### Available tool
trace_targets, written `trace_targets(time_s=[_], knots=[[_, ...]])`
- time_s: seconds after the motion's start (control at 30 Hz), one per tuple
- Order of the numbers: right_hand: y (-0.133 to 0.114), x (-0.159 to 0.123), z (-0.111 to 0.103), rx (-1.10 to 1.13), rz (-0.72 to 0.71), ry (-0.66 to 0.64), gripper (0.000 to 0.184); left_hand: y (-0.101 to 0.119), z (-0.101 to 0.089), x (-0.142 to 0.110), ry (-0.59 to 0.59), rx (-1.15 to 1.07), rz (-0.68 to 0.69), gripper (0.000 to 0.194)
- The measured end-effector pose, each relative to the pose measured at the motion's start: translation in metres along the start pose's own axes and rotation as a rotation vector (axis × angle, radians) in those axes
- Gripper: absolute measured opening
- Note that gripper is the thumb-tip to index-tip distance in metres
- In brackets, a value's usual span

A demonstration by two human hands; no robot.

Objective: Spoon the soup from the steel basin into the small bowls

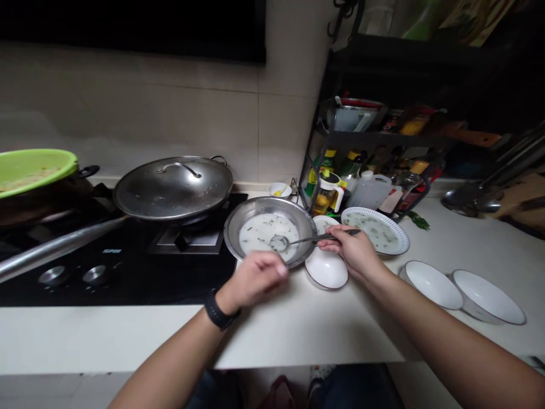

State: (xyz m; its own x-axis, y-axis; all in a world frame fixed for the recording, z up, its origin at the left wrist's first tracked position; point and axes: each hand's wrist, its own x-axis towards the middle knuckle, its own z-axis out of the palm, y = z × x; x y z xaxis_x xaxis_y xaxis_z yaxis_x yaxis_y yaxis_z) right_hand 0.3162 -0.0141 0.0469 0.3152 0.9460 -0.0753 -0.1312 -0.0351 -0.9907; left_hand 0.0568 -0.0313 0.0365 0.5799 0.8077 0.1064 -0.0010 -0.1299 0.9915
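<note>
A metal basin (232,227) on the counter holds a whitish soup (259,227) with green bits. My right hand (351,250) is closed around the dark handle of a ladle (280,243), whose round bowl rests in the soup near the basin's middle. Just in front of the basin, my left hand (258,279) is loosely curled and slightly blurred, with nothing visible in it; a dark watch is on the wrist. A white bowl (327,270) stands beside the basin, below my right hand. Behind it, another small bowl (324,221) contains soup and is partly covered by that hand.
A ridged dish (404,241) of soup stands right of the basin. Two white bowls (432,284) sit farther right. On the stove (140,278) are a lidded wok (179,190) and a green basket (55,159). A rack (383,140) holds bottles and containers; a small dish (280,190) lies behind.
</note>
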Motion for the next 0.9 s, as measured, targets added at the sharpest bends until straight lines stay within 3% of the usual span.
trace_targets(time_s=[0.07, 0.1, 0.13, 0.2, 0.37, 0.63, 0.77, 0.9], knots=[[-0.001, -0.002, -0.001, 0.059, 0.029, -0.015, 0.017, -0.007, -0.023, -0.003, 0.595, 0.074, 0.3, 0.049], [-0.002, -0.004, -0.002, 0.078, 0.036, -0.018, 0.016, -0.012, -0.033, -0.003, 0.829, 0.149, 0.395, 0.043], [-0.004, -0.006, -0.003, 0.09, 0.041, -0.016, 0.016, -0.018, -0.042, -0.002, 0.999, 0.209, 0.449, 0.04], [-0.01, -0.009, -0.007, 0.104, 0.044, 0.003, 0.016, -0.028, -0.055, 0.0, 1.177, 0.269, 0.473, 0.034], [-0.034, -0.02, -0.03, 0.054, -0.045, 0.036, 0.016, -0.046, -0.07, 0.005, 1.222, 0.391, 0.436, 0.028], [-0.067, -0.05, -0.097, -0.022, -0.149, 0.165, 0.015, -0.056, -0.086, 0.014, 1.254, 0.43, 0.317, 0.023], [-0.064, -0.065, -0.115, -0.069, -0.105, 0.205, 0.016, -0.059, -0.091, 0.018, 1.263, 0.346, 0.296, 0.022], [-0.049, -0.078, -0.113, -0.179, -0.065, 0.189, 0.024, -0.06, -0.092, 0.02, 1.253, 0.346, 0.249, 0.022]])
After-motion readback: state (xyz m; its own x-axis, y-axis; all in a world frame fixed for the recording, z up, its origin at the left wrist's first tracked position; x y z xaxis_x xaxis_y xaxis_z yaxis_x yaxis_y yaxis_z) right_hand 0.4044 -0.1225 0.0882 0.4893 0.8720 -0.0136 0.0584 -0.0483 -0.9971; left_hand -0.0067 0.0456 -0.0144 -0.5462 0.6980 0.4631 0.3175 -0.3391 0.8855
